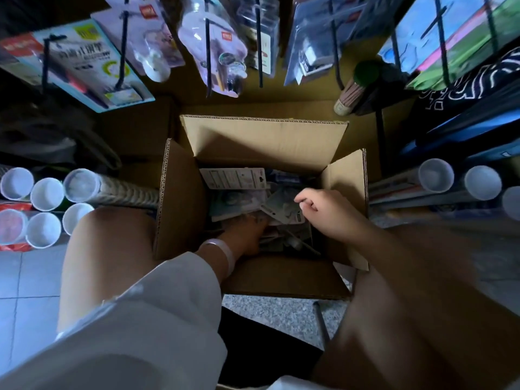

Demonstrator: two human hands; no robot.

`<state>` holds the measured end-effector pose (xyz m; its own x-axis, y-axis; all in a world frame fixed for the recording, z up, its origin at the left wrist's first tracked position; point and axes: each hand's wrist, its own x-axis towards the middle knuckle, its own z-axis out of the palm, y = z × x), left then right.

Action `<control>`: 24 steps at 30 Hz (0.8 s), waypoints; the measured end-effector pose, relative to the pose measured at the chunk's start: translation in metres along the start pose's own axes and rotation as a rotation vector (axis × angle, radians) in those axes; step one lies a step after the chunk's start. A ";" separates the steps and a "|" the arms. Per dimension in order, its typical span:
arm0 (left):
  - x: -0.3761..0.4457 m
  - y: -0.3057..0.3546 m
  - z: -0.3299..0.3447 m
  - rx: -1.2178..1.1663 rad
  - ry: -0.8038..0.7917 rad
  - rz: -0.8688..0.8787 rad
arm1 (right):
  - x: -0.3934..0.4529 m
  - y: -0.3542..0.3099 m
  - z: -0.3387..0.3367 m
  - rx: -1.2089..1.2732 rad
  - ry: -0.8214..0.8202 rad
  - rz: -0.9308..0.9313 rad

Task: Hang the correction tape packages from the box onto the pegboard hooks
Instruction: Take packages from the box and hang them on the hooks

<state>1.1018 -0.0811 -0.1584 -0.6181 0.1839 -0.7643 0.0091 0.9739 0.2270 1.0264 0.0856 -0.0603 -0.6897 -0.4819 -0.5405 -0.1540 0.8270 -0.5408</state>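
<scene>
An open cardboard box (180, 209) stands on the floor between my knees, holding several correction tape packages (233, 178) in a loose pile. My left hand (247, 237) reaches deep into the box among the packages; its fingers are hidden in shadow. My right hand (329, 212) hovers over the pile on the right side, fingers curled, its fingertips touching a package (284, 211). Above the box, black pegboard hooks (208, 54) stick out with packaged goods hanging on them.
Rolled paper tubes with white caps (46, 194) lie stacked left of the box, and more tubes (436, 175) lie to the right. Hanging stationery packs (92, 63) crowd the upper area. My knees (107, 249) flank the box on tiled floor.
</scene>
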 end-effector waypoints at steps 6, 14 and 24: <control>0.009 0.004 0.010 0.017 0.021 -0.098 | 0.002 0.006 0.000 0.037 -0.021 0.018; 0.014 -0.001 0.004 0.093 0.082 -0.023 | 0.003 0.005 0.000 0.004 -0.025 0.011; -0.005 -0.008 -0.012 0.059 0.053 -0.014 | -0.009 -0.012 -0.007 0.037 0.010 -0.049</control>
<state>1.0955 -0.0914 -0.1495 -0.6594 0.1640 -0.7337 0.0453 0.9828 0.1789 1.0299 0.0818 -0.0442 -0.6893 -0.5181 -0.5064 -0.1612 0.7912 -0.5900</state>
